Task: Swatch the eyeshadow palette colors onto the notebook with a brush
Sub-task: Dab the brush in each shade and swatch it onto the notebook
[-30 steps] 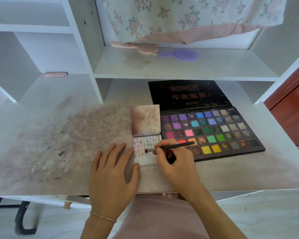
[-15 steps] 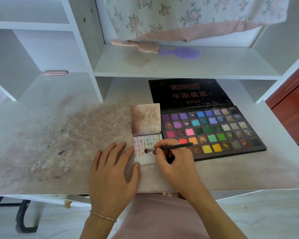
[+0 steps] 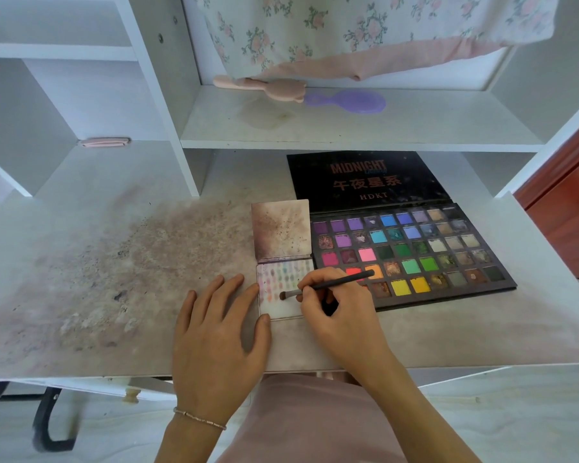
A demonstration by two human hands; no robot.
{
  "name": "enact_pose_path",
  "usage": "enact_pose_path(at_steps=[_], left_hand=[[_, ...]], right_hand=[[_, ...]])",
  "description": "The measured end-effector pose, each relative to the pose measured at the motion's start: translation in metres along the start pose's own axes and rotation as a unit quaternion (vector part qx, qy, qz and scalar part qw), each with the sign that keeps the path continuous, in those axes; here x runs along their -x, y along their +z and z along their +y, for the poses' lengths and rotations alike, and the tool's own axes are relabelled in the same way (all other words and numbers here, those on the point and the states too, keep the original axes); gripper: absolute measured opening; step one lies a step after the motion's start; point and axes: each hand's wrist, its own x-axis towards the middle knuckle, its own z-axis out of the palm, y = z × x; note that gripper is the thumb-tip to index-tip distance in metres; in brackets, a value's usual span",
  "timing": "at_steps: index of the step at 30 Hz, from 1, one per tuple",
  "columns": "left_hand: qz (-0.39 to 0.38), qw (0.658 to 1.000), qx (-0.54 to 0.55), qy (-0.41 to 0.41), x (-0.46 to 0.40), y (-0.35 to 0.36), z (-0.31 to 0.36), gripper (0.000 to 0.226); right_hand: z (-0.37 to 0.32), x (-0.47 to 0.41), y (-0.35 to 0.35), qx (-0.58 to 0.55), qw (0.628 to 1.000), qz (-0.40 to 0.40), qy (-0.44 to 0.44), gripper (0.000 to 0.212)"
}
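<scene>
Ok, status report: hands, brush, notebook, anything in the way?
Left hand flat on desk beside notebook. Right hand grips brush, tip on swatch page. Palette open alongside. Nothing blocking.

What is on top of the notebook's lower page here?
Rows of small colour swatches cover the upper part of the notebook page. The brush tip sits over them, held by the right hand, which hides the page's right edge. The left hand rests alongside.
</scene>
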Motion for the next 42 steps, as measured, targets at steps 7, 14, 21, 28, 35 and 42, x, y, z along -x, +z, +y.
enact_pose_path(at_steps=[7, 14, 21, 28, 35, 42], left_hand=[[-0.003, 1.0, 0.0, -0.002, 0.0, 0.0, 0.001, 0.045], [-0.002, 1.0, 0.002, -0.002, 0.0, -0.001, 0.001, 0.045], [0.003, 1.0, 0.006, -0.005, -0.001, -0.001, 0.002, 0.045], [0.018, 1.0, 0.002, 0.0, 0.0, 0.0, 0.001, 0.045], [0.026, 1.0, 0.001, 0.001, 0.0, 0.002, 0.002, 0.046], [0.028, 1.0, 0.004, -0.001, 0.0, 0.001, 0.003, 0.047]], right_hand=[[-0.001, 0.001, -0.001, -0.041, 0.999, 0.015, -0.002, 0.015], [0.002, 0.006, -0.009, -0.128, 0.988, 0.078, -0.023, 0.022], [0.017, 0.014, -0.032, -0.146, 0.979, 0.136, -0.035, 0.02], [0.037, 0.014, -0.07, -0.075, 0.975, 0.207, 0.008, 0.017], [0.061, 0.016, -0.098, -0.008, 0.971, 0.236, 0.045, 0.006], [0.059, 0.017, -0.099, 0.017, 0.973, 0.222, 0.056, 0.008]])
